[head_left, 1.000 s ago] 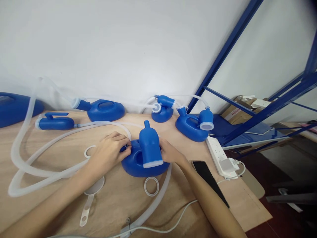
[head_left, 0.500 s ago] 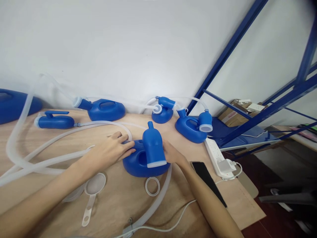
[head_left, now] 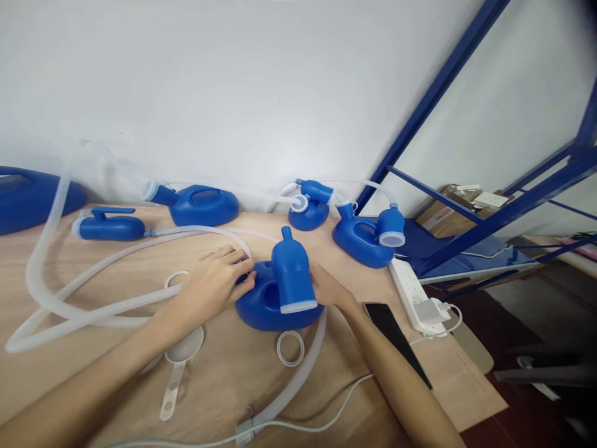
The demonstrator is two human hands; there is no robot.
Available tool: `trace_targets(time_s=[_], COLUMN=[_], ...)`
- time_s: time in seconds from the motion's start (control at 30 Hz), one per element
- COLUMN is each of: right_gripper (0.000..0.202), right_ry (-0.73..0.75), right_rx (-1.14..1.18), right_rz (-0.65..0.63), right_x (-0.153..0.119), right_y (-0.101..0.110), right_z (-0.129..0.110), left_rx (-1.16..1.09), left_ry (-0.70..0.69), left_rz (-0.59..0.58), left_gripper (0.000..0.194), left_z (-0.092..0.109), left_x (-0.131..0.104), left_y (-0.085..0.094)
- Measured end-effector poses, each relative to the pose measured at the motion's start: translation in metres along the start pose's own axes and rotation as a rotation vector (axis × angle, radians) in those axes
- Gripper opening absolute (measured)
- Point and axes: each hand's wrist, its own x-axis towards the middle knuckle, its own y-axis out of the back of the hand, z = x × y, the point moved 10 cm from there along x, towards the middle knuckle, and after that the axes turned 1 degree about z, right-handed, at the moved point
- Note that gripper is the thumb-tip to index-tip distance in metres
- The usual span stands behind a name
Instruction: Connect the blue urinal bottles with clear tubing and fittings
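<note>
In front of me a blue plastic urinal bottle [head_left: 252, 306] with a handle opening lies on the table. At its left end my left hand [head_left: 224, 274] is closed, fingers curled around the bottle's end, which they partly hide. A blue funnel-shaped cup [head_left: 292, 274] with a narrow spout upward and a pale rim downward stands against the bottle's right part. Behind this cup, at the bottle's right side, is my right hand [head_left: 326, 285]; its fingers are hidden. A white ring [head_left: 290, 348] lies just in front of the bottle. A translucent hose [head_left: 298, 386] runs beside it.
More blue urinal bottles [head_left: 205, 206] with translucent hoses [head_left: 40, 267] stand along the wall. A white strainer-like lid with a handle [head_left: 171, 392] lies near my left forearm. To the right are a black phone [head_left: 396, 342], a white power strip [head_left: 410, 286] and a blue metal rack [head_left: 433, 93].
The whole view has shifted slightly, so things appear a little further right. Both hands keep their places at the bottle and the cup.
</note>
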Motion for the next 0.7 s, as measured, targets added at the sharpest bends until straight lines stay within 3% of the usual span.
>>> trace_targets(time_s=[0.2,0.47,0.6,0.7], right_gripper=[0.052,0.051,0.046,0.057], right_ry=[-0.06,-0.043,-0.091,-0.106], right_rx=[-0.01,-0.006,-0.001,-0.031], right_rz=[0.01,0.004,0.041,0.07], right_x=[-0.002,0.0,-0.002,-0.003], right_y=[0.001,0.001,0.002,0.005], right_z=[0.008,0.0,0.005,0.01], left_rx=[-0.057,-0.109,-0.135,-0.222], left_ry=[-0.028,-0.023,-0.012,-0.015], left_rz=[-0.023,-0.028,-0.179,-0.291], left_gripper=[0.028,0.036,0.039,0.058], left_z=[-0.001,-0.001,-0.006,-0.014], left_x=[0.001,-0.002,-0.004,-0.014], left_y=[-0.001,0.0,-0.002,0.02])
